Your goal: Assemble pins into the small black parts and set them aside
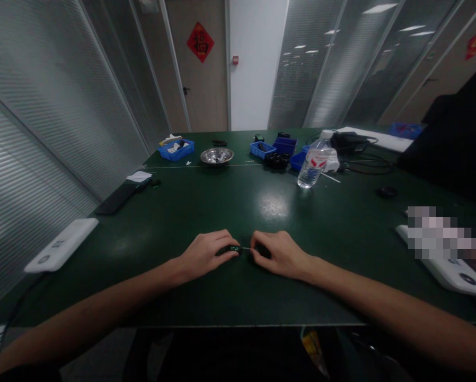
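Note:
My left hand (212,250) rests low over the green table (174,302), thumb and fingers closed on a small dark-green piece that looks like a little circuit board (235,248). Facing it, my right hand (280,252) is pinched round a thin, pale, wire-like piece (246,248). That thin piece runs from the right fingertips to the board's right end; whether the two are joined cannot be made out. The far end of the thin piece is hidden in my right fingers.
White flat devices lie at left (63,246) and right (440,265), a pixelated patch over the right one. Farther back are a water bottle (311,167), a metal bowl (217,157), blue baskets (176,153), black cables (369,164) and a dark mouse-like object (387,191).

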A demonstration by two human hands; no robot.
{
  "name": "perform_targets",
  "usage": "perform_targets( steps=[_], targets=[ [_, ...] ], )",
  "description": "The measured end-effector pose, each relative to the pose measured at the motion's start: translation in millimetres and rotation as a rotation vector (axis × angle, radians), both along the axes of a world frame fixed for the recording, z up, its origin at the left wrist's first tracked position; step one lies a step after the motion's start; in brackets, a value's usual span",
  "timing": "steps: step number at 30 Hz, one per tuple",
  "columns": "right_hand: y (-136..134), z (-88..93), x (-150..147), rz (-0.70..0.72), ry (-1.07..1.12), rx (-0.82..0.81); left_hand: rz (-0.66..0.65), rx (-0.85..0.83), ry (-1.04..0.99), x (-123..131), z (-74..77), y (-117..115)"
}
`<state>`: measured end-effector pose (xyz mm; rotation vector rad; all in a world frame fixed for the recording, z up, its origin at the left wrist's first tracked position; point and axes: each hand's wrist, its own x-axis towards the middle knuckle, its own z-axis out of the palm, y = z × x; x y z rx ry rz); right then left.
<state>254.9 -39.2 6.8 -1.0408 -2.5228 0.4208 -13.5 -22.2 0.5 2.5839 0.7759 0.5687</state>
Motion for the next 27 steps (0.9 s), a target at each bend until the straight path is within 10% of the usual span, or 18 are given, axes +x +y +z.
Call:
perform_targets(
  steps=[27],
  targets=[
    [-11, -0.4, -4, 0.017, 0.178, -0.085, -0.077, -0.081, -0.219, -1, 2.1, -2]
  ],
)
